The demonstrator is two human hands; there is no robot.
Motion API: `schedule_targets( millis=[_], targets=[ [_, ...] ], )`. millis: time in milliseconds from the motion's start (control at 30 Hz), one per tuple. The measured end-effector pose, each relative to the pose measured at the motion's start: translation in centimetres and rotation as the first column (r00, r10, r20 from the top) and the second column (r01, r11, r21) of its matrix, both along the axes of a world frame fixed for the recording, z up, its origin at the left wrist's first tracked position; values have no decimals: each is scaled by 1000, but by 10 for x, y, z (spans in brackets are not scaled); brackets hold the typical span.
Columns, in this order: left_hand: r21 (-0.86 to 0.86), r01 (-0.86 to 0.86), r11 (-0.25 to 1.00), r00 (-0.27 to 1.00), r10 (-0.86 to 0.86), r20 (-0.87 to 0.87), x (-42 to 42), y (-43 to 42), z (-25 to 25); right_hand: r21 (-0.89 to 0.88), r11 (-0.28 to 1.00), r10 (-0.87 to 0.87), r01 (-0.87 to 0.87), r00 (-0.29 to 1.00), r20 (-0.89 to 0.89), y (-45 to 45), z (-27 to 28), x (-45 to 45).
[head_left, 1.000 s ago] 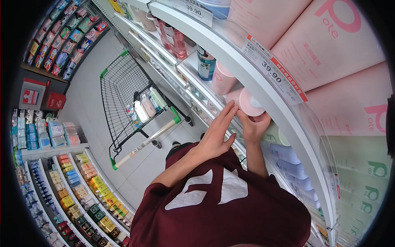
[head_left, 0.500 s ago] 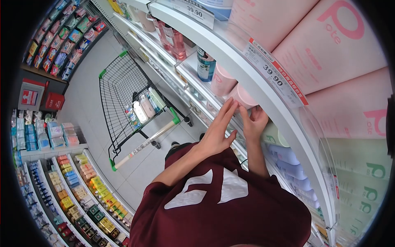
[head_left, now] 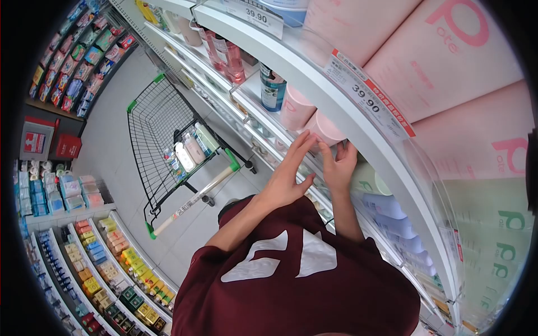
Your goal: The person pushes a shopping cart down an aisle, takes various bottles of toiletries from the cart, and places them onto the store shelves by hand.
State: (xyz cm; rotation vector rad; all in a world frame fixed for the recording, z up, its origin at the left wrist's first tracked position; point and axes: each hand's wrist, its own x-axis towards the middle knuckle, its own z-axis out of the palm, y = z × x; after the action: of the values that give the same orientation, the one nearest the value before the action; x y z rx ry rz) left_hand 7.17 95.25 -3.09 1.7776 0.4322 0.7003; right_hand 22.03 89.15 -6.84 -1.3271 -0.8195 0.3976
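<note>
Two pink bottles stand on the shelf below the top one: a rear pink bottle [head_left: 296, 109] and a nearer pink bottle [head_left: 324, 127], partly hidden by the upper shelf's edge. My left hand [head_left: 287, 178] has its fingers stretched out, with the tips against the front of the nearer bottle. Close to its lower right, my right hand [head_left: 339, 168] has its thumb and fingers apart, the thumb tip at the bottle's front. Neither hand is wrapped round it. A pale green bottle [head_left: 367, 180] sits just beyond my right hand.
A blue bottle [head_left: 272, 89] and red-pink bottles [head_left: 227, 59] share the shelf row. Large pink packs [head_left: 426, 61] fill the upper shelf behind its white edge [head_left: 386, 157]. At left stands a black wire shopping cart [head_left: 154, 126] containing several products. Product shelves [head_left: 106, 252] line the far side.
My view has shifted slightly, so shelf and cart sit a little further left. Both hands stay at the nearer pink bottle with only small finger movements.
</note>
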Motion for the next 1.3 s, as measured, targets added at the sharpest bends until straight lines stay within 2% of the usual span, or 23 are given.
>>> schedule_targets(
  millis=[100, 167, 200, 267, 300, 333, 367, 400, 433, 500, 533, 567, 600, 633, 700, 833, 867, 933, 967, 1033, 1100, 1167, 1300],
  targets=[
    [-36, -37, 999, 998, 35, -57, -14, 9, -14, -51, 998, -30, 31, 999, 18, -4, 2, -1],
    [119, -135, 984, 976, 153, -158, -38, 25, -23, -82, 995, -50, 52, 998, 23, -3, 5, -4],
    [254, -179, 950, 953, 232, -196, -54, 38, -31, -72, 995, -58, 61, 997, 45, -4, 7, -4],
    [389, -220, 895, 903, 338, -266, -100, 70, -48, -12, 997, -80, 81, 995, 66, -7, 8, -9],
    [364, -256, 896, 858, 383, -341, -130, 83, -57, -16, 997, -71, 72, 995, 65, -13, 6, -12],
    [306, -279, 910, 794, 398, -460, -163, 95, -65, 12, 989, -147, 147, 982, 117, -20, 2, -17],
    [339, -278, 899, 719, 429, -547, -207, 107, -92, 46, 976, -220, 215, 961, 167, -24, 1, -24],
    [265, -328, 907, 598, 416, -685, -247, 114, -105, 85, 963, -269, 257, 943, 196, -27, 2, -35],
    [316, -351, 882, 473, 458, -753, -289, 122, -129, 79, 969, -246, 235, 949, 199, -32, 0, -44],
    [382, -474, 794, 356, 569, -741, -362, 119, -177, 69, 971, -236, 227, 885, 401, -38, -7, -61],
    [341, -549, 763, 265, 545, -795, -375, 107, -182, 6, 980, -178, 199, 860, 479, -36, 1, -72],
    [303, -620, 724, 179, 506, -844, -385, 97, -187, -54, 986, -123, 157, 909, 397, -34, 1, -87],
    [209, -663, 718, 353, 547, -759, -400, 88, -207, -124, 987, -36, 97, 906, 421, -30, 2, -99],
    [356, -635, 686, 349, 665, -660, -407, 76, -231, -195, 980, 51, 40, 898, 438, -27, 3, -110],
    [464, -595, 656, 188, 675, -713, -383, 64, -208, -294, 952, 199, -83, 898, 393, -17, -3, -135],
    [449, -633, 630, 192, 690, -698, -382, 61, -210, -429, 828, 484, -362, 848, 218, 6, -41, -181],
    [444, -641, 626, 192, 691, -697, -381, 59, -210, -433, 824, 490, -365, 842, 224, 9, -56, -191],
    [462, -641, 613, 191, 710, -678, -380, 53, -208, -545, 712, 593, -443, 795, 128, 15, -82, -212],
    [458, -648, 609, 190, 711, -677, -380, 50, -208, -548, 708, 599, -445, 790, 132, 18, -87, -221],
    [443, -661, 606, 203, 713, -672, -381, 42, -207, -603, 693, 664, -395, 675, 321, 21, -98, -236],
    [417, -676, 608, 183, 686, -704, -376, 33, -196, -638, 663, 693, -392, 643, 326, 27, -104, -246],
    [468, -641, 609, 74, 655, -752, -373, 23, -189, -579, 748, 647, -325, 552, 526, 35, -110, -257],
    [510, -625, 591, 88, 702, -707, -381, -10, -197, -654, 721, 677, -230, 433, 595, 36, -142, -269]
  ],
)
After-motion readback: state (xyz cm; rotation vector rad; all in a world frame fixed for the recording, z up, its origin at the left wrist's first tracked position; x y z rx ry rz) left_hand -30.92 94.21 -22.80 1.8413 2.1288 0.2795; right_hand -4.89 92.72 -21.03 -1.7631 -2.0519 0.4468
